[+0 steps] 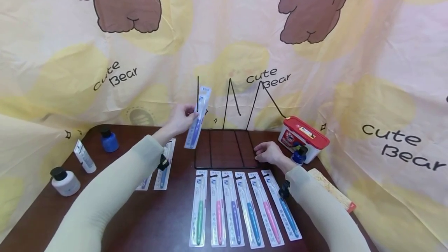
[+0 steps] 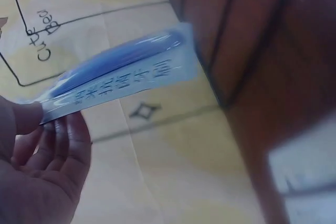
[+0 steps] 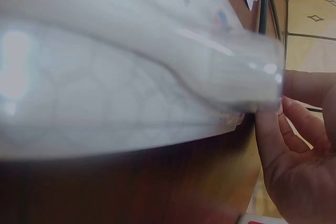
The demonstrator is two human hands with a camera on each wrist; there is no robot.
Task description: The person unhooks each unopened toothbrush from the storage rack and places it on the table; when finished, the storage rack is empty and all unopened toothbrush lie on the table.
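Note:
My left hand (image 1: pixel 182 119) pinches a packaged toothbrush (image 1: pixel 196 121) with a blue-purple handle, raised and tilted beside the left upright of a black wire rack (image 1: pixel 211 167). Up close in the left wrist view, thumb and fingers grip one end of that clear package, with the handle end pointing away. At the right side of the rack, my right hand (image 1: pixel 266 152) has its fingertips curled on the wire edge. A packaged toothbrush (image 3: pixel 157 77) fills much of the right wrist view, blurred, and partly hides the fingertips.
Several packaged toothbrushes (image 1: pixel 233 209) lie in a row before the rack, others (image 1: pixel 164 164) left. Bottles (image 1: pixel 65 182) and a tube (image 1: pixel 84 156) stand far left. A red-lidded tub (image 1: pixel 303 137), dark blue bottle (image 1: pixel 299 155) and flat box (image 1: pixel 330 188) sit right. A printed curtain (image 1: pixel 224 49) hangs behind.

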